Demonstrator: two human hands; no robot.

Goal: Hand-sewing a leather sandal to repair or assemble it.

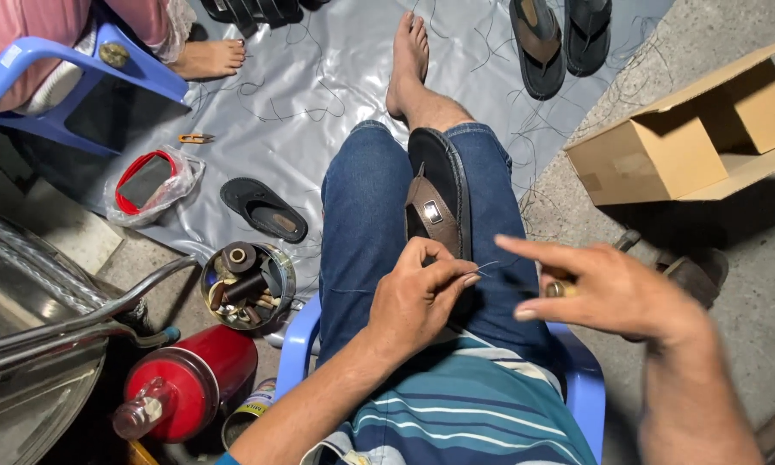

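A dark sandal point(439, 194) with a brown strap and a small metal buckle rests between my jeans-clad thighs, sole side to the right. Just below it, my left hand point(417, 297) pinches a thin thread point(484, 267) between thumb and fingers. My right hand point(607, 288) hovers to the right with the forefinger stretched toward the thread; a small wooden-handled tool point(558, 288) shows inside its curled fingers. The two hands are a finger's length apart.
A round tin point(248, 284) of spools and tools stands left of my blue chair, with a red cylinder point(185, 383) below it. A loose sandal point(262, 208), a bagged red item point(150, 182), and scissors point(196, 138) lie on the grey sheet. Cardboard box point(689, 138) at right; another person's foot point(208, 58).
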